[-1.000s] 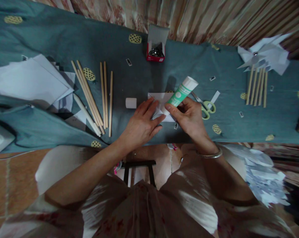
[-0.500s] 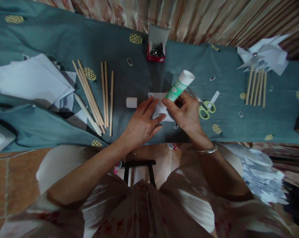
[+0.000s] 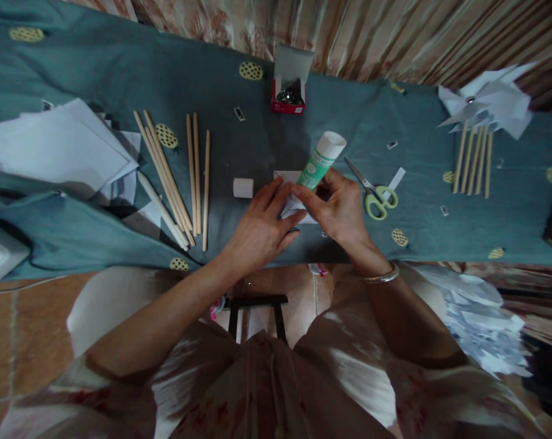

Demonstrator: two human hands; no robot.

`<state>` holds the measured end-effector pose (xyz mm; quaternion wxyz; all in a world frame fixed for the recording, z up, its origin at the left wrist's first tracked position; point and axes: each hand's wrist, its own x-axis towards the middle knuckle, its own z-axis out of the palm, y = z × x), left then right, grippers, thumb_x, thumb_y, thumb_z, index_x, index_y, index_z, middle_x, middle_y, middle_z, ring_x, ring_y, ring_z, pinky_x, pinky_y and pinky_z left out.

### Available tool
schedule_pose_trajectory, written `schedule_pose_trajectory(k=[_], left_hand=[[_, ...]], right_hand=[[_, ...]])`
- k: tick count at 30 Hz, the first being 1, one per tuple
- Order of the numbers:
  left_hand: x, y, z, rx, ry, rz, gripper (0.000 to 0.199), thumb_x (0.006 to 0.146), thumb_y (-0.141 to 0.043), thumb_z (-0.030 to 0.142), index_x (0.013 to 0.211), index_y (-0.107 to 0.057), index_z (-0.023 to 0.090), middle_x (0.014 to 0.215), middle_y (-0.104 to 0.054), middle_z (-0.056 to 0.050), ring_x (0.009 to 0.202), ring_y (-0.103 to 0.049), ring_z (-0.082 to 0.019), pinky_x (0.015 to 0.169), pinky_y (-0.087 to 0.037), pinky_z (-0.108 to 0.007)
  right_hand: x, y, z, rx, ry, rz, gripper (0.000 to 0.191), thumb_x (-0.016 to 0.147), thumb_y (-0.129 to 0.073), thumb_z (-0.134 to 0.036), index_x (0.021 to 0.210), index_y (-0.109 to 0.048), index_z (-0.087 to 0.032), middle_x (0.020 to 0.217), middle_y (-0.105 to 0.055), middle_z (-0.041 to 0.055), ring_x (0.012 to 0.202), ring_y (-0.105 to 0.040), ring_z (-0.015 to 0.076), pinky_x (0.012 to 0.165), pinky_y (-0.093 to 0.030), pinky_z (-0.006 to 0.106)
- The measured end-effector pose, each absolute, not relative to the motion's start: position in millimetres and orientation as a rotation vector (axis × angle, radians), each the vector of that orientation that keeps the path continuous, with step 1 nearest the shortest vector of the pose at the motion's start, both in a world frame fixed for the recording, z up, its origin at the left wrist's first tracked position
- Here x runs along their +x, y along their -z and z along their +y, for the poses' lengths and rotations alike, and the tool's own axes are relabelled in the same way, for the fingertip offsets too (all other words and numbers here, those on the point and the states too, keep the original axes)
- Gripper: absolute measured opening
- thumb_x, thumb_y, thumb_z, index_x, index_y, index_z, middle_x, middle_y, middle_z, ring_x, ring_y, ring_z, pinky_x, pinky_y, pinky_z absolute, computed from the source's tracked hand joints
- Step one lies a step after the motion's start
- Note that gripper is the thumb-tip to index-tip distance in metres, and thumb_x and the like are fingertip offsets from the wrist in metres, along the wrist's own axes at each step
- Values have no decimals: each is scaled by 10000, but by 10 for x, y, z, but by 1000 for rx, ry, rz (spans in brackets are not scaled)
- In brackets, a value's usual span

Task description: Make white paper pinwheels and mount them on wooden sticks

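Note:
My right hand is closed round a green and white glue stick, held tilted with its lower end down at a small piece of folded white paper. Flat on that paper's left part lies my left hand, fingers stretched out. Both hands hide much of the paper and the glue stick's tip. A white cap rests on the cloth just left of my left fingers. To the right of my right hand are scissors with light green handles, lying beside a narrow paper strip.
Several wooden sticks lie left of the hands, beyond them a stack of white paper sheets. A red open box of small metal pieces stands at the back. White paper pinwheels on sticks lie at the far right.
My right hand has shifted the glue stick left across the paper, uncovering the scissors' blades. My left hand stays in place.

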<state>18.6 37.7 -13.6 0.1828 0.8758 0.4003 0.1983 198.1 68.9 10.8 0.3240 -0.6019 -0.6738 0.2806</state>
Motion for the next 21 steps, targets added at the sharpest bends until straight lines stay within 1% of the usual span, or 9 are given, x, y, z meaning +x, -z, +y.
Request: schedule_pose_trajectory(k=[7, 10, 13, 16, 21], left_hand=[[190, 118, 376, 2430, -535, 1133, 384, 930, -607, 339, 1301, -629, 240, 1591, -371, -125, 1490, -272, -391, 1170, -301, -641], [188, 120, 376, 2440, -534, 1138, 385, 935, -598, 342, 1308, -619, 250, 1593, -372, -117, 1494, -268, -383, 1167, -308, -639], [184, 117, 374, 2447, -532, 1131, 374, 940, -588, 345, 1296, -624, 235, 1589, -379, -125, 1493, -269, -384, 1163, -320, -628], [178, 125, 375, 2465, -547, 1132, 356, 943, -587, 346, 1273, -637, 224, 1570, -400, -138, 1487, -283, -387, 1155, -336, -618], [168, 179, 379, 2533, -601, 1120, 355, 938, -596, 380, 1251, -644, 219, 1525, -438, -161, 1467, -323, -396, 1135, -380, -590]], right_hand=[[1998, -118, 660, -1619, -736, -1802, 292, 848, -653, -505, 753, -564, -244, 686, -569, -20, 600, -500, 157, 579, -384, 327], [2008, -137, 645, -1627, -749, -1808, 288, 834, -683, -494, 749, -572, -242, 685, -571, -16, 608, -498, 159, 597, -393, 328], [2036, -160, 620, -1644, -754, -1770, 296, 805, -734, -485, 734, -594, -234, 665, -569, -17, 601, -488, 152, 603, -404, 326], [2118, -177, 607, -1607, -794, -1649, 319, 786, -758, -499, 730, -615, -220, 650, -574, -24, 602, -502, 142, 597, -425, 314], [2345, -162, 688, -1387, -932, -1256, 325, 751, -790, -527, 755, -658, -229, 683, -622, -39, 654, -586, 118, 633, -501, 270]])
